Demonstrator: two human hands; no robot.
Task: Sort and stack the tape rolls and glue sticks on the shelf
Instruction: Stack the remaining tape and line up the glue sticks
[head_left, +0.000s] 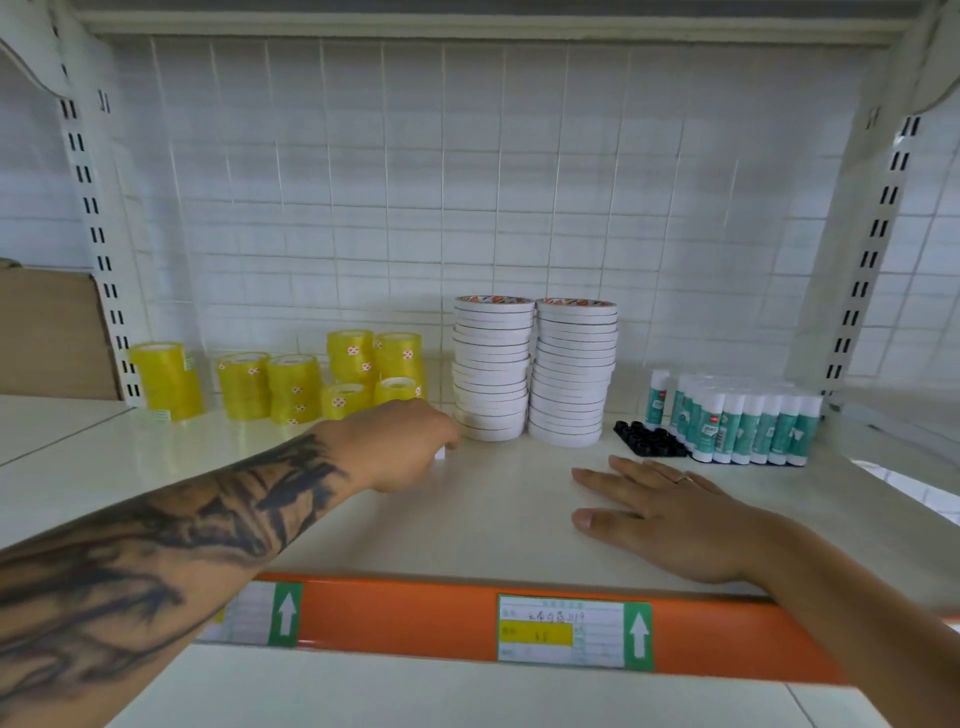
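The left hand (400, 447) reaches in, fingers curled on something small and white, mostly hidden. The right hand (670, 514) lies flat on the shelf (498, 514), fingers straight.

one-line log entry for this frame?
left hand: grips small white item | right hand: flat on shelf | white tape stacks: two, upright

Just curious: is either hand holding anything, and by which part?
Left hand curls round something small and white; what and where cannot be told. Right hand lies flat, holding nothing.

Left hand (402, 447) curled over small white item (440, 453) (mostly hidden); shelf label (561, 631) text unreadable.
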